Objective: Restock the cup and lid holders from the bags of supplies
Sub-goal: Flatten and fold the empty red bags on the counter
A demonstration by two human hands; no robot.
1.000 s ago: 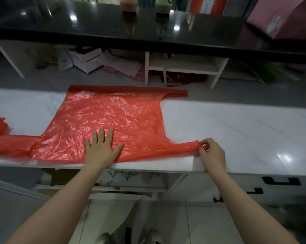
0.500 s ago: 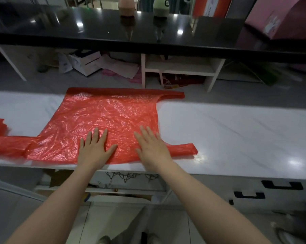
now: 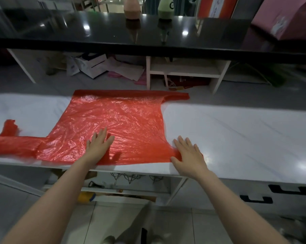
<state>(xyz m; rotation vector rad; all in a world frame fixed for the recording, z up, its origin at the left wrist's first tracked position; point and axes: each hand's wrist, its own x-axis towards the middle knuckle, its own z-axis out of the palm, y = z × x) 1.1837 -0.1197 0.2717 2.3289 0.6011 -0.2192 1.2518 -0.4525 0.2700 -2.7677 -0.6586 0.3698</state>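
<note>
- A strip of red plastic is lying along the near left edge of the white table, with a torn end sticking up at its far side.
- A red plastic bag is lying spread flat on the table, left of centre, its far handle pointing right along the far edge.
- The left hand is resting palm down on the near part of the bag, fingers straight and slightly spread; its grip is closing on nothing.
- The right hand is pressing flat on the table at the bag's near right corner, where the near handle is bunching under its thumb side; fingers are straight, grip holding nothing.
- Under the table's near edge an open shelf is showing wire items and a yellow object, too small to tell apart.
- Black handle shapes are showing on the white front at the near right.
- Across the floor a black counter is carrying a pink vase-like object and a pale green one bearing a round dark mark that cannot be read.
- Below it, white boxes and papers are lying on the floor; their printing is too blurred to read.
- A pink box at the far right is carrying a pale unreadable print.
</note>
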